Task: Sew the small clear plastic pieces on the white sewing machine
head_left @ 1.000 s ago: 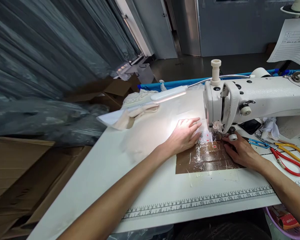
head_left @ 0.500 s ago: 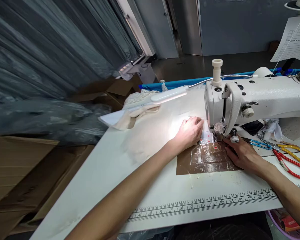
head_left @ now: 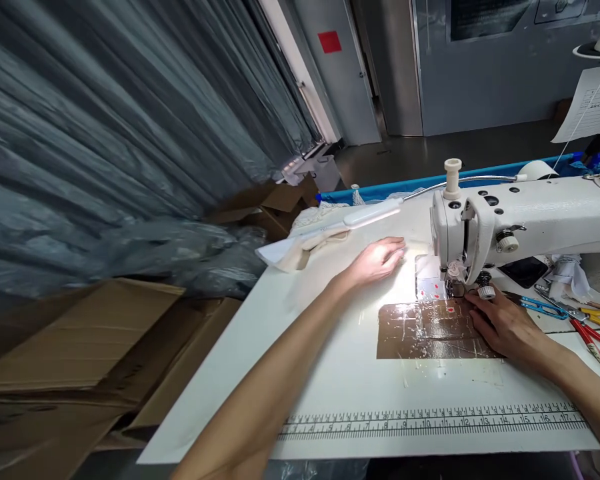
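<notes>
Tabletop [head_left: 345, 373], white and lamplit, carries a printed ruler [head_left: 430, 423] along its near edge, and on it I have the shiny brown sheet [head_left: 430, 333], with the sewing machine [head_left: 550, 217] at one o'clock from it. From that sheet I see the left hand [head_left: 377, 261] at ten o'clock, thumb and fingers apart, and the right hand [head_left: 510, 327] at three, at the sheet's edge, though I cannot tell whether its fingertips pinch anything. Farther out, a grey curtain [head_left: 130, 120] hangs at ten, cardboard boxes [head_left: 80, 347] sit at nine, and a grey door [head_left: 333, 87] stands at eleven.
</notes>
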### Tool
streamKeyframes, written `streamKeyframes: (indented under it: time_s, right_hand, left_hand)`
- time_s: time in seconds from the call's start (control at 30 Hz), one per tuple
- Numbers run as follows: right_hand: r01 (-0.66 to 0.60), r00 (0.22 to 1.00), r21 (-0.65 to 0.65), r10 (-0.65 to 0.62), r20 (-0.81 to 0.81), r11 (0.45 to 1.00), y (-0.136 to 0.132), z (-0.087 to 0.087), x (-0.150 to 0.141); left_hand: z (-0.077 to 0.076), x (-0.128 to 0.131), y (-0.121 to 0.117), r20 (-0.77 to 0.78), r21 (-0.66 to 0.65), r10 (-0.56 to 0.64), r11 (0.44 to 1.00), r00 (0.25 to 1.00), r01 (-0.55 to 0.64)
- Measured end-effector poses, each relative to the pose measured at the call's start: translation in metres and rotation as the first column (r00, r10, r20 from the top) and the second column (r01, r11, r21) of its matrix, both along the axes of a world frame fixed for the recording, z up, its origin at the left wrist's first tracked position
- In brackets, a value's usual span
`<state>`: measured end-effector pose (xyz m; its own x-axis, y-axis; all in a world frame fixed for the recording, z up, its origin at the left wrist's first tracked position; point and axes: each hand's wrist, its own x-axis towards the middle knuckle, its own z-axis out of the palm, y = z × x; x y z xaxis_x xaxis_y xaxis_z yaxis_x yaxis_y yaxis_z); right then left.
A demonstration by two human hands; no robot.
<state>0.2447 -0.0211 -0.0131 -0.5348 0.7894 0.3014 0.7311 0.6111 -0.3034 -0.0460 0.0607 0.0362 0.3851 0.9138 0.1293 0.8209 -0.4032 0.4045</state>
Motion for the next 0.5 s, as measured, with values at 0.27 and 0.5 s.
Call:
streamKeyframes:
  time_s: [0.27, 0.5]
  right_hand:
    - [0.031, 0.999, 0.020, -0.031, -0.015, 0.999, -0.003, -0.008, 0.001]
    - [0.038, 0.998, -0.006, -0.038, -0.040, 0.999, 0.001, -0.014, 0.004]
  left_hand:
    - [-0.005, -0.091, -0.065, 0.178, 0.262, 0.211, 0.931, 0.961, -0.253]
    - [-0.029, -0.100, -0.091, 0.386, 0.295, 0.319, 0.847, 0.866, -0.443]
